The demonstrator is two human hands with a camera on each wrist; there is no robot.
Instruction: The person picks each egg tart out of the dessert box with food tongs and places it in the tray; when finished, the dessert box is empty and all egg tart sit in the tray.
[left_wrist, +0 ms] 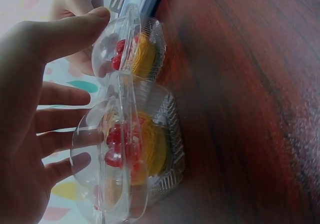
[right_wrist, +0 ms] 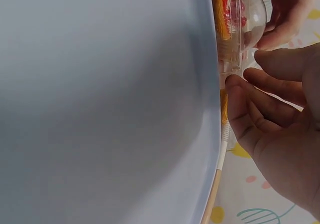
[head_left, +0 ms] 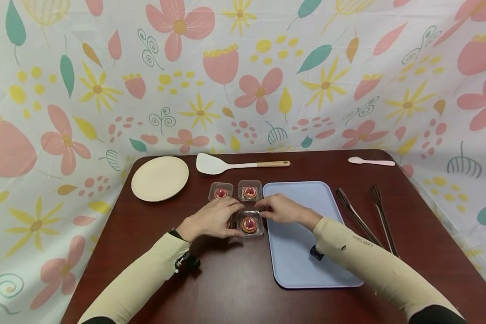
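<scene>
Several clear plastic boxes, each with a red-topped tart, stand grouped on the table. My left hand (head_left: pixel 215 218) reaches over the front left box (left_wrist: pixel 172 134), mostly covered in the head view. Its thumb lies along the lid of the front right box (head_left: pixel 249 225), while the other fingers stretch loosely. At that box's right far corner is my right hand (head_left: pixel 282 209), fingers slightly bent and fingertips close to the lid; firm contact is unclear. Behind them sit the back left box (head_left: pixel 220 191) and back right box (head_left: pixel 250 191).
A light blue tray (head_left: pixel 303 261) lies right of the boxes, under my right forearm. Tongs (head_left: pixel 382 216) rest beyond it. A cream plate (head_left: pixel 159 178) and white spatula (head_left: pixel 212 164) lie at the back left, a pink spoon (head_left: pixel 370 161) at the back right.
</scene>
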